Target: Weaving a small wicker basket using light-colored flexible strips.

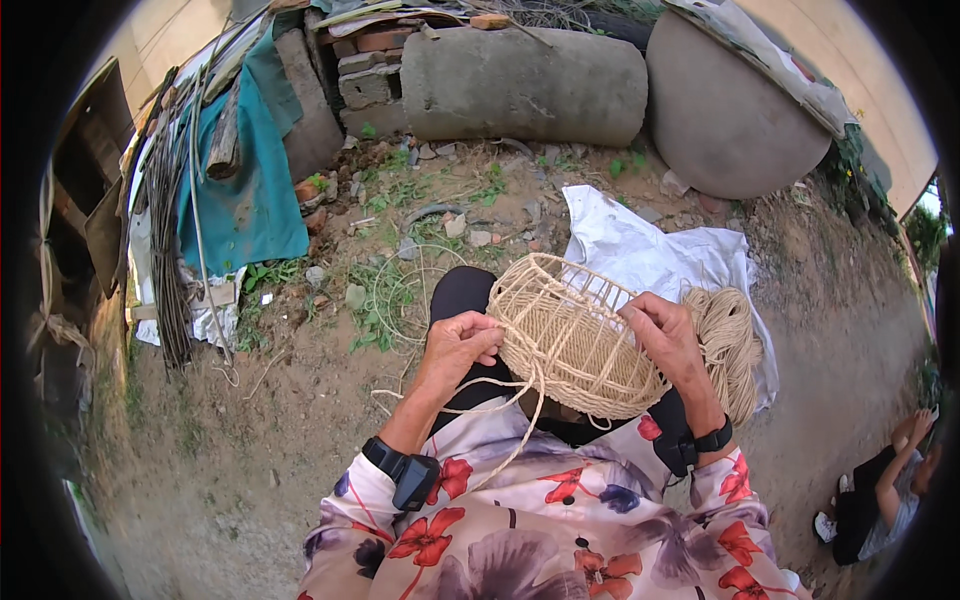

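Note:
A woven basket [563, 352] of pale twisted cord rests on its side across my lap. Its body is densely wound, with spaced ribs showing along the far upper side. My left hand [460, 347] pinches the basket's left end, where loose strands of cord [541, 392] trail down over my shirt and out to the left. At the right end, my right hand [664, 335] has its fingers closed on the basket's edge. Its fingertips are partly hidden, so any strand between them cannot be made out. A thick hank of the same cord [728, 350] lies beside my right hand.
Under the hank a white sack [655, 245] is spread on the dirt ground. Thin wire loops [395, 290] lie left of my knee. Farther off are a concrete cylinder [525, 85], a teal sheet [245, 170] and stacked bricks [370, 85]. Another person [885, 500] sits at the right.

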Tool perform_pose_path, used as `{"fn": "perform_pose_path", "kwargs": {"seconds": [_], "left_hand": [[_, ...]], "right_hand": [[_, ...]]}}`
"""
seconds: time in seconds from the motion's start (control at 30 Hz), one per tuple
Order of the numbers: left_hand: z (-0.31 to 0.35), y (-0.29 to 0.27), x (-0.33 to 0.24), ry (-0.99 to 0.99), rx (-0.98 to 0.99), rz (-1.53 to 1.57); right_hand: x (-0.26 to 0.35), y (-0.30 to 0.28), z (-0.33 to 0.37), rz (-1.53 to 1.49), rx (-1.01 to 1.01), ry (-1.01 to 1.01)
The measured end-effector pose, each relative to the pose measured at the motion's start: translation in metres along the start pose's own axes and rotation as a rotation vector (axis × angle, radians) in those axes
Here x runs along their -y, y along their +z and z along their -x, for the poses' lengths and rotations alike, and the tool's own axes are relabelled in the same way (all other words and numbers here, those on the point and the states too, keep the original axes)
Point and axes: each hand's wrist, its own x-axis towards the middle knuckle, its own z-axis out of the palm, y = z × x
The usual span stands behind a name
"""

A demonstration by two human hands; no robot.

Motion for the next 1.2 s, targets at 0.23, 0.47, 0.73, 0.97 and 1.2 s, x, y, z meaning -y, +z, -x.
{"fn": "perform_pose_path", "kwargs": {"seconds": [0.23, 0.47, 0.73, 0.97, 1.2], "left_hand": [[-0.001, 0.004, 0.002, 0.013, -0.068, 0.117], [-0.006, 0.003, 0.008, 0.029, -0.054, 0.051], [-0.017, 0.015, 0.008, -0.033, -0.169, -0.209], [-0.020, 0.005, 0.018, 0.078, -0.118, -0.324], [0.008, 0.010, -0.002, -0.004, 0.058, 0.021]], "right_hand": [[-0.004, 0.001, 0.001, 0.033, -0.019, -0.056], [0.000, 0.000, 0.003, 0.082, -0.009, -0.058], [0.003, 0.003, 0.004, 0.170, -0.002, -0.107], [-0.003, -0.003, 0.000, 0.133, -0.044, -0.196], [-0.013, -0.027, -0.008, -0.037, 0.047, -0.036]]}}
